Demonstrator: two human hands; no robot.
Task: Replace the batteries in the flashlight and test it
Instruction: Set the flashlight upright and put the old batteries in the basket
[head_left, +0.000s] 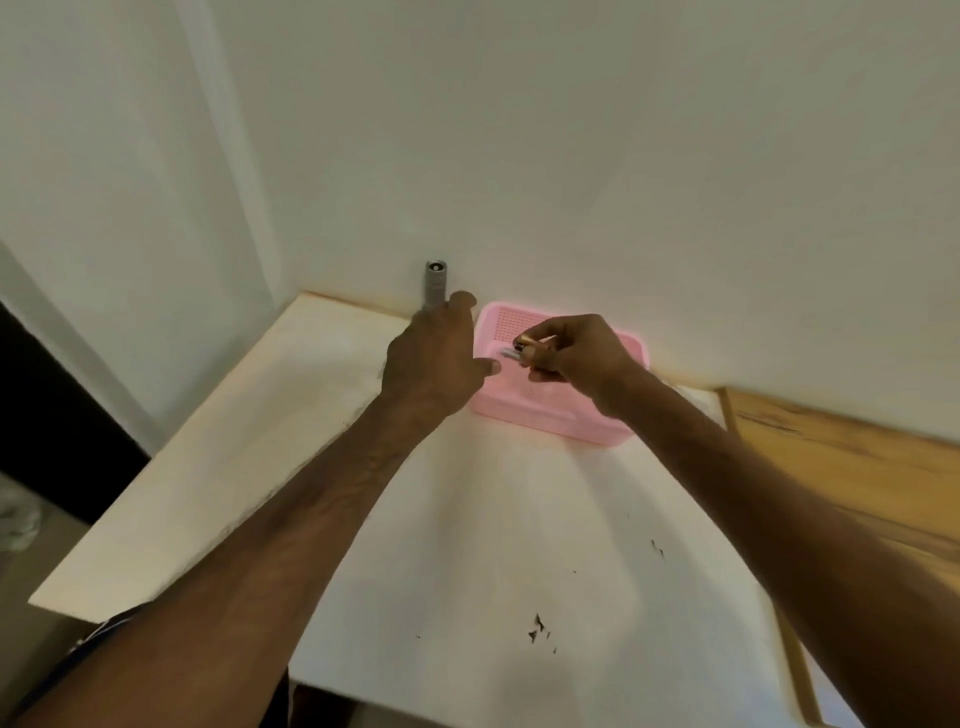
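Note:
A grey metal flashlight (434, 285) stands upright near the wall at the far edge of the table, and my left hand (434, 358) is closed around its lower part. Just to the right, my right hand (574, 356) hovers over a pink perforated basket (558, 410). Its fingers pinch batteries (521, 349), one copper-topped and one silvery. The lower body of the flashlight is hidden by my left hand.
The pale table (467, 519) meets a white wall at the back and ends at a left edge with a drop to the floor. A wooden board (852, 467) lies to the right. Small dark specks mark the near tabletop.

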